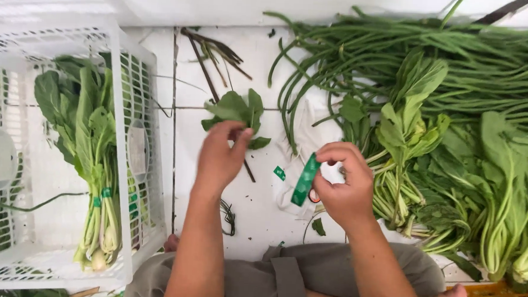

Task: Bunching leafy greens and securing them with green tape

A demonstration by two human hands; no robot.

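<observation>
My left hand [219, 155] sits at the middle of the frame, fingers pinched narrow around the stalk of a small leafy sprig [237, 111] whose leaves fan out just above my fingertips. My right hand [345, 185] is just right of centre, closed on a strip of green tape [305, 179] that hangs down from thumb and forefinger. Both hands hover over the white tiled floor [255, 213], with my knees along the bottom edge. To the right lies a loose heap of leafy greens [488, 176], and a pile of long green beans [398, 53] stretches across the upper right. At the left stands a white plastic crate [121, 160] with bundled greens [94, 159] already banded near their stems. I reckon the sprig could slip, since I hold it only by a thin stalk and the leaves are top-heavy. The tape could also curl and stick to itself or to my fingers, as it dangles free. A few bare stalks [212, 54] lie scattered on the tiles above my hand.
</observation>
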